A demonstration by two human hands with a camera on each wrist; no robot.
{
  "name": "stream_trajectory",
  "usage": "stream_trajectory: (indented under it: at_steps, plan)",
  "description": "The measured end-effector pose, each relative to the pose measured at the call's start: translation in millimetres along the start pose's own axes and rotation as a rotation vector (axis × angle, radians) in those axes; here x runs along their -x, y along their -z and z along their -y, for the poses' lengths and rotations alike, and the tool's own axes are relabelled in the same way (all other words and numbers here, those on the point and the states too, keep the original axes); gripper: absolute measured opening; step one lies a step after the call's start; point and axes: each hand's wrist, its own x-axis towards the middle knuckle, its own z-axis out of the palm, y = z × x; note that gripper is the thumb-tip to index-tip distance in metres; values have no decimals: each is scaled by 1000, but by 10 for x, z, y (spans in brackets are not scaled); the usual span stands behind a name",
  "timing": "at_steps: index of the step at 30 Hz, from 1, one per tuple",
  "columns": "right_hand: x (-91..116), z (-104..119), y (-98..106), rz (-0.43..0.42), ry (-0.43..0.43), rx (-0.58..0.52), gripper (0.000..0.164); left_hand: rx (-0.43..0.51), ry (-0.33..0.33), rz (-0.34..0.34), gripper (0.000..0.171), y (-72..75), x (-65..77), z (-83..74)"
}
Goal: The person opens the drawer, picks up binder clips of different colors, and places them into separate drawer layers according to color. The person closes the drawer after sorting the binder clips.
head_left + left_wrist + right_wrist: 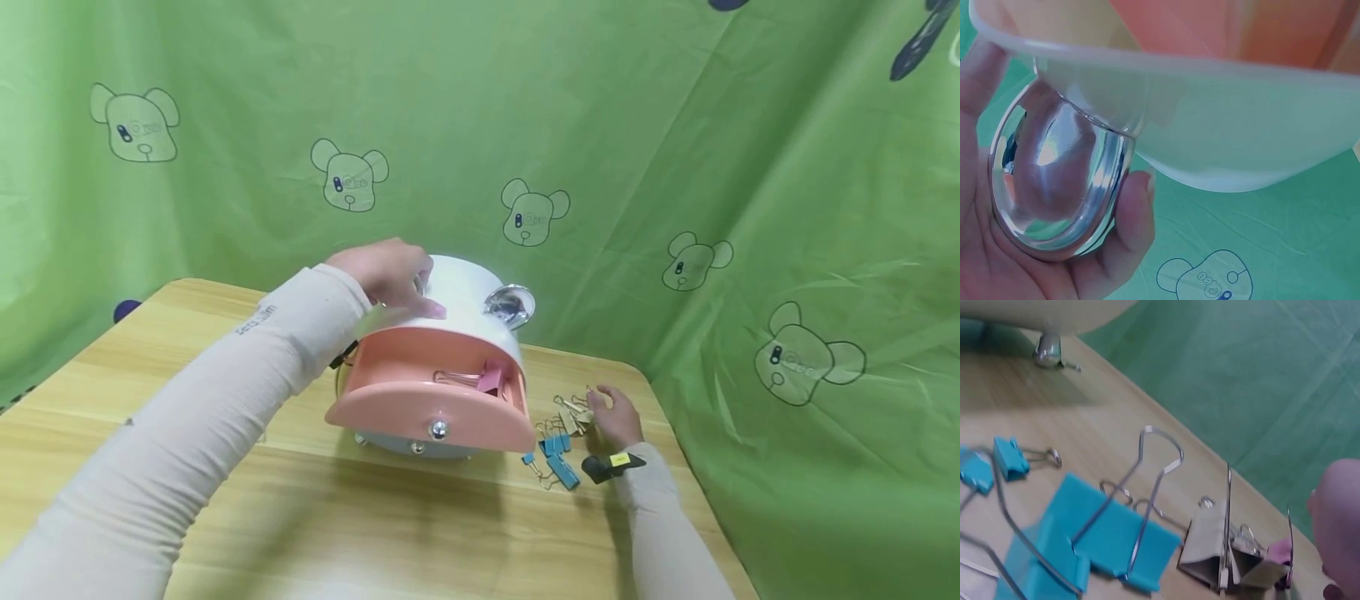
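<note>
My left hand [390,275] grips a shiny silver ear [1054,169] on the white rounded drawer box [457,287], palm and fingers cupped around it. Out of the box's front stands a pink drawer [390,408] with a silver knob; a pink binder clip [491,379] lies inside. To the right of the box, my right hand [618,421] is low over the table, its fingertips by the beige binder clips [572,417]. In the right wrist view, a fingertip shows beside a small pink binder clip [1280,553], with a gap between them. Blue binder clips [558,467] lie nearer the front.
The box's second silver ear [512,306] sticks out on its right. Below the pink drawer is a grey-blue lower drawer [442,450] with its own knob. A green curtain [600,125] with bear drawings hangs behind and right of the wooden table [375,533].
</note>
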Motion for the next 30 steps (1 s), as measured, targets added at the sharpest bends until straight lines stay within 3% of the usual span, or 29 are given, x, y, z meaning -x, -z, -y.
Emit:
stream_trajectory:
  at_steps: [7, 15, 22, 30]
  plan:
    - [-45, -148, -15, 200, 75, 82, 73, 18, 14, 6, 45, -8, 19, -25]
    - [-45, -198, -6, 144, 63, 55, 66, 20, 23, 2, 46, 5, 34, -19]
    - [-30, -183, 0, 223, 32, 48, 63, 16, 18, 0, 46, -6, 10, -12]
    - [-60, -169, 5, 213, 46, 103, 63, 17, 26, 3, 47, 8, 14, -14]
